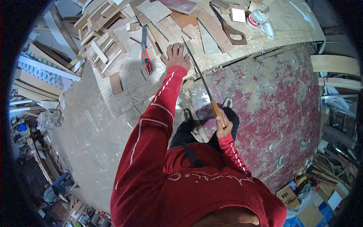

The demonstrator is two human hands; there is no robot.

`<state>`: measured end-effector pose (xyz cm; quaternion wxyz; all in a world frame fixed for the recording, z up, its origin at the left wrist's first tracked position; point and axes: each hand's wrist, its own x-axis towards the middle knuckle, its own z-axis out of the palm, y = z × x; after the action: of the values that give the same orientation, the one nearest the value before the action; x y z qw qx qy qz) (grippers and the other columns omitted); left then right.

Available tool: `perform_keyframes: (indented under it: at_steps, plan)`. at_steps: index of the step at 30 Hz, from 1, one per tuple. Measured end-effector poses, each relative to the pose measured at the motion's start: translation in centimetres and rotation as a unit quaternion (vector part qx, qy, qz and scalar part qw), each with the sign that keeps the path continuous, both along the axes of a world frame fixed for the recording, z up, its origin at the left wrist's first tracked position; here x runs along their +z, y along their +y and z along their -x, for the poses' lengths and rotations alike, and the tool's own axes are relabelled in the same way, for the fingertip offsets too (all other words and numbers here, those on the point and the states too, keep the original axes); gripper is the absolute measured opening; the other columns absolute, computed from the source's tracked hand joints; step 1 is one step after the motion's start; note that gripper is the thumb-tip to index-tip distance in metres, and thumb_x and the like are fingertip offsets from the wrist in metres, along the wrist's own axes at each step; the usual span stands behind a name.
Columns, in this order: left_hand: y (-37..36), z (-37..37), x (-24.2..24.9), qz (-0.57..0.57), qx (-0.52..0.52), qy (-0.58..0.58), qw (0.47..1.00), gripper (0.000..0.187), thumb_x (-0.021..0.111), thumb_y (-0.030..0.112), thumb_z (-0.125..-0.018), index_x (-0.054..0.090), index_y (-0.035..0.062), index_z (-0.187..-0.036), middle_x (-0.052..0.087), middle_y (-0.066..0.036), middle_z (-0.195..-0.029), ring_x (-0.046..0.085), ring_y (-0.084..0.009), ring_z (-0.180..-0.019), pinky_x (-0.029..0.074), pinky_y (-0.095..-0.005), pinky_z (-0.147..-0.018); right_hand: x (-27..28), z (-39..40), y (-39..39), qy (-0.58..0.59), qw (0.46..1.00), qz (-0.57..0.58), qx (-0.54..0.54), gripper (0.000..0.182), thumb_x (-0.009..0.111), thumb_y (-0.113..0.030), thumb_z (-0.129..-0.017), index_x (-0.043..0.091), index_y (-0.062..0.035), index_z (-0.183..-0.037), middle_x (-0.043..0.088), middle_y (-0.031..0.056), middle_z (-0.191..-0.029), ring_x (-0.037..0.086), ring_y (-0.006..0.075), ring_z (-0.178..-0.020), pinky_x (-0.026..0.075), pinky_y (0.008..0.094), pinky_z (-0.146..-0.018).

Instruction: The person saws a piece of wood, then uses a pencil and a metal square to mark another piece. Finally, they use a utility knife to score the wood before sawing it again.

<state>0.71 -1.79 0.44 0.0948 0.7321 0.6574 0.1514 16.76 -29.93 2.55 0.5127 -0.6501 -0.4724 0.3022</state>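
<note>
My left hand (pixel 176 57) lies on the workbench (pixel 130 92) near its front edge, fingers spread over pieces of wood. My right hand (pixel 224 128) is wrapped round the wooden handle of a long, narrow tool (pixel 204 84). Its thin dark blade slants up and left, the far end beside my left fingers; I cannot tell whether it touches the wood. Left of my left hand lie red pliers (pixel 146 63) and a dark metal strip (pixel 144 34). A handsaw (pixel 228 31) with a brown handle rests farther right on the bench.
Wooden frames (pixel 101 51) stand at the bench's left. A white jar (pixel 257 18) sits at the back right. Stacked boards (pixel 41 77) line the left side. A cardboard box (pixel 286 194) and scrap lie at lower right. A person (pixel 53 193) is at far lower left.
</note>
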Motion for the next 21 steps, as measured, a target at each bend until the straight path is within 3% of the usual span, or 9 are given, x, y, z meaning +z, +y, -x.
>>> perform_keyframes:
  at_steps: [3,4,6,8,10,12,14,20,21]
  plan:
    - [0.1,-0.3,-0.1,-0.003,-0.004,0.006,1.000,0.055,0.058,0.035,-0.083,0.045,0.0187,-0.134,0.032,0.000,-0.143,0.019,-0.0262,-0.137,0.015,-0.0650,-0.102,2.0,-0.1,2.3,0.008,0.987,0.162,0.024,0.041,0.057,-0.025,-0.092,0.056,0.0024,-0.123,0.068,0.0153,-0.098,0.064,0.0130,-0.084,0.049,0.0287,-0.074]
    - [0.2,-0.3,0.2,0.011,-0.002,0.015,1.000,0.055,0.056,0.036,-0.085,0.042,0.0202,-0.136,0.030,0.000,-0.144,0.018,-0.0258,-0.138,0.015,-0.0644,-0.103,2.1,0.1,3.4,0.009,0.987,0.160,0.024,0.041,0.057,-0.025,-0.092,0.056,0.0024,-0.123,0.068,0.0153,-0.098,0.064,0.0130,-0.084,0.049,0.0287,-0.074]
    - [0.1,-0.1,0.3,0.027,-0.005,0.028,0.999,0.056,0.053,0.038,-0.086,0.039,0.0218,-0.137,0.028,0.000,-0.146,0.018,-0.0254,-0.139,0.016,-0.0637,-0.104,2.5,0.8,4.4,0.006,0.994,0.113,0.006,0.035,0.056,-0.022,-0.092,0.061,0.0040,-0.115,0.057,0.0017,-0.070,0.050,0.0103,-0.062,0.043,0.0264,-0.057]
    - [0.1,-0.1,0.0,0.022,-0.005,0.020,1.000,0.056,0.053,0.038,-0.085,0.039,0.0223,-0.138,0.029,0.000,-0.145,0.018,-0.0253,-0.139,0.016,-0.0638,-0.103,2.3,0.9,2.1,0.000,0.996,0.092,0.018,0.035,0.056,-0.022,-0.092,0.061,0.0037,-0.115,0.057,0.0019,-0.070,0.050,0.0104,-0.061,0.043,0.0261,-0.057]
    - [0.4,-0.2,0.2,0.021,-0.001,0.024,0.999,0.057,0.053,0.038,-0.085,0.039,0.0224,-0.138,0.030,0.000,-0.145,0.019,-0.0253,-0.139,0.016,-0.0639,-0.103,0.2,0.9,-0.2,-0.022,0.999,-0.036,-0.021,0.035,0.056,-0.023,-0.093,0.061,0.0031,-0.116,0.057,0.0025,-0.071,0.049,0.0108,-0.061,0.042,0.0263,-0.057]
    - [-0.1,-0.1,0.0,0.025,-0.003,0.033,0.999,0.057,0.053,0.038,-0.084,0.039,0.0226,-0.138,0.030,0.000,-0.145,0.019,-0.0254,-0.138,0.016,-0.0640,-0.103,0.8,1.2,0.3,-0.025,0.999,-0.032,-0.020,0.036,0.056,-0.024,-0.093,0.060,0.0028,-0.117,0.058,0.0034,-0.075,0.050,0.0103,-0.065,0.043,0.0268,-0.059]
    - [0.1,-0.1,-0.3,0.014,-0.003,0.019,1.000,0.058,0.052,0.038,-0.084,0.039,0.0225,-0.138,0.029,0.000,-0.146,0.019,-0.0257,-0.138,0.016,-0.0641,-0.103,2.2,1.2,3.5,0.016,0.991,0.133,0.006,0.038,0.056,-0.024,-0.093,0.059,0.0029,-0.119,0.060,0.0044,-0.078,0.053,0.0102,-0.070,0.045,0.0271,-0.063]
    - [0.3,-0.2,0.4,0.026,-0.005,0.027,0.999,0.057,0.053,0.038,-0.085,0.040,0.0210,-0.138,0.028,-0.001,-0.146,0.018,-0.0259,-0.138,0.017,-0.0637,-0.102,1.1,0.7,0.7,0.011,0.999,0.030,0.008,0.040,0.057,-0.025,-0.093,0.058,0.0041,-0.120,0.063,0.0067,-0.088,0.056,0.0105,-0.078,0.047,0.0255,-0.072]
    - [0.0,-0.1,0.4,0.027,-0.008,0.032,0.999,0.057,0.053,0.037,-0.085,0.040,0.0207,-0.137,0.029,-0.001,-0.146,0.019,-0.0260,-0.137,0.017,-0.0638,-0.102,1.6,0.8,0.5,0.001,0.999,0.043,0.006,0.041,0.057,-0.025,-0.093,0.057,0.0038,-0.122,0.066,0.0110,-0.095,0.060,0.0128,-0.082,0.048,0.0272,-0.076]
